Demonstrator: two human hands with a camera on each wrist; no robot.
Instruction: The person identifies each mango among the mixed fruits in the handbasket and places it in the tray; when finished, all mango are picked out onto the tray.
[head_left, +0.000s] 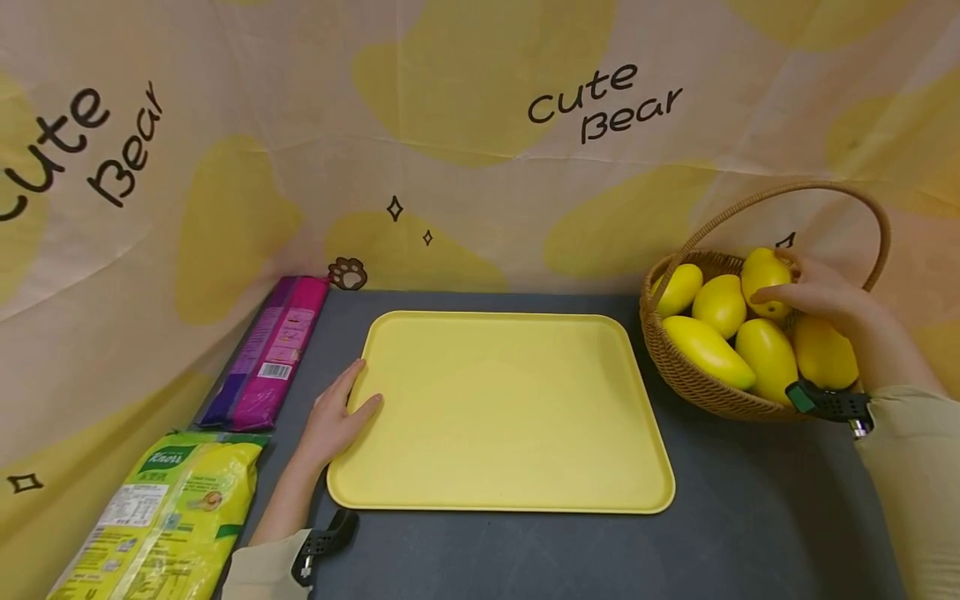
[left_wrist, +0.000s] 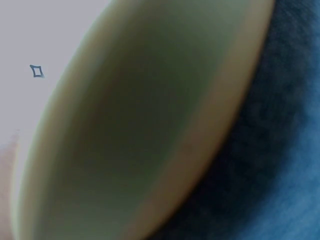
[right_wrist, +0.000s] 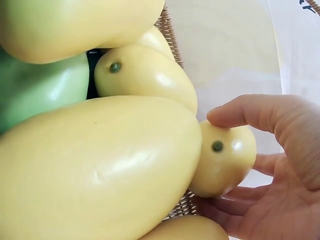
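A yellow tray (head_left: 502,412) lies on the dark table, with my left hand (head_left: 335,421) resting on its left edge, thumb over the rim. At the right, a wicker basket (head_left: 686,375) with a tall handle holds several yellow mangoes. My right hand (head_left: 825,292) reaches in over the basket and grips the mango at the back (head_left: 763,279). In the right wrist view, the thumb and fingers of my right hand (right_wrist: 280,150) are around that mango (right_wrist: 225,160), whose dark stem spot shows. A blurred pale curved shape fills much of the left wrist view.
Left of the tray lie a pink and purple packet (head_left: 273,354) and, nearer the front, a yellow-green Knorr packet (head_left: 168,517). A patterned cloth (head_left: 465,125) hangs behind the table and along the left side.
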